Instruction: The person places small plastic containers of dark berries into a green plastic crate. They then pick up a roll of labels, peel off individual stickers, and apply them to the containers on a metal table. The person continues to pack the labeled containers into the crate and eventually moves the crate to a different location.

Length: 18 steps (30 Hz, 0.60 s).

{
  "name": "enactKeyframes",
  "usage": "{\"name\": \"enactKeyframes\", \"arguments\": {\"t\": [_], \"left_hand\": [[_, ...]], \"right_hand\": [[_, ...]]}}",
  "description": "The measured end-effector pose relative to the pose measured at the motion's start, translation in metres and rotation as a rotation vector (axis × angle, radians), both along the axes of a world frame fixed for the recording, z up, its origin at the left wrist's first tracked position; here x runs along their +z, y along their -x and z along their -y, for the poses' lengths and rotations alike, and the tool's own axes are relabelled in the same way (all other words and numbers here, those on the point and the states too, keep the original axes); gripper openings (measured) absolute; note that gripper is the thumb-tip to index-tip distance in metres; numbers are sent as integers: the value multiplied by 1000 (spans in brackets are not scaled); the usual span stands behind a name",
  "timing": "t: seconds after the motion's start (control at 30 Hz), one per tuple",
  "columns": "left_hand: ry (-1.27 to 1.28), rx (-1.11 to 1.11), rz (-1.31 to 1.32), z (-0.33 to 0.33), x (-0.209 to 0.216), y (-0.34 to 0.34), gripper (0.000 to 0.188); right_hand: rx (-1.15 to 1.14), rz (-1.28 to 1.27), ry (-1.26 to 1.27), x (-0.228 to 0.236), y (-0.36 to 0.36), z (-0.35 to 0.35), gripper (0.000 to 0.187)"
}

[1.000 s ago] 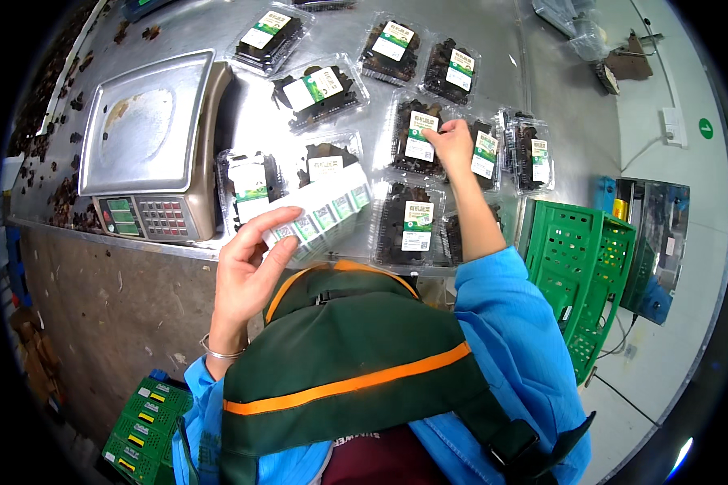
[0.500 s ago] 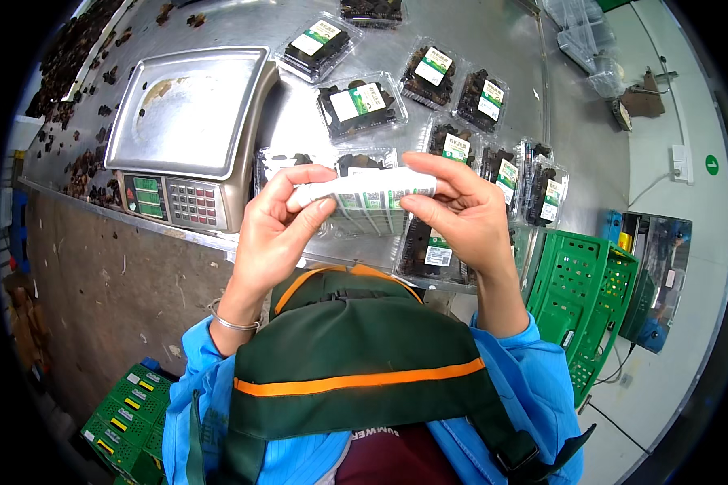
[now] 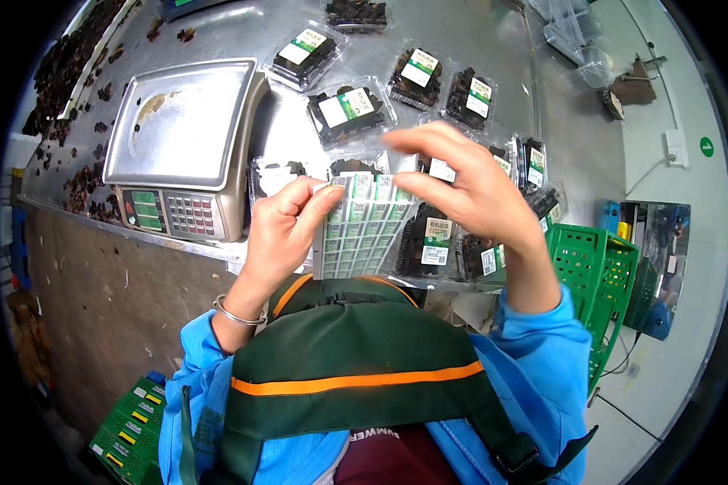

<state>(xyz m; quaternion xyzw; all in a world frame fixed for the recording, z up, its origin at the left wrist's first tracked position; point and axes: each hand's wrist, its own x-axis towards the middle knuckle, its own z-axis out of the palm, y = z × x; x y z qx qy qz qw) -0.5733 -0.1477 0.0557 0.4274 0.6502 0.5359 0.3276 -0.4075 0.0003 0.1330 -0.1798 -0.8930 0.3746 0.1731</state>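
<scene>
A sheet of small green-and-white stickers (image 3: pixel 362 230) hangs over the table's near edge. My left hand (image 3: pixel 279 230) pinches its upper left corner between thumb and fingers. Beside its upper right corner, my right hand (image 3: pixel 485 190) is open, thumb and fingers apart and slightly blurred; whether the thumb touches the sheet I cannot tell. Under and around the hands are clear plastic boxes of dark, crinkled pieces. One labelled box (image 3: pixel 425 240) lies right of the sheet, another box (image 3: pixel 277 175) behind my left hand. My right hand partly covers several boxes.
A metal scale (image 3: pixel 178 129) stands left on the steel table (image 3: pixel 279 109). Labelled boxes (image 3: pixel 349 111) are spread across the back. Loose dark pieces (image 3: pixel 85 174) lie far left. A green crate (image 3: pixel 594 283) is at the right; stacked green crates (image 3: pixel 129 428) stand low left.
The sheet, held bent up by both hands before, now hangs flat from my left hand. My right hand has let go of it and opened, moving slightly right.
</scene>
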Motion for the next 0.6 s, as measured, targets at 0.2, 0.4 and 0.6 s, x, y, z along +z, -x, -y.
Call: {"name": "enactKeyframes", "arguments": {"t": [0.2, 0.4, 0.6], "left_hand": [[94, -15, -275, -16, 11, -5, 22], [227, 23, -77, -33, -4, -11, 27], [264, 163, 364, -50, -50, 10, 21]], "right_hand": [[144, 133, 55, -12, 7, -16, 13], [-78, -109, -150, -58, -4, -1, 11], [-154, -295, 40, -81, -2, 8, 13]]}}
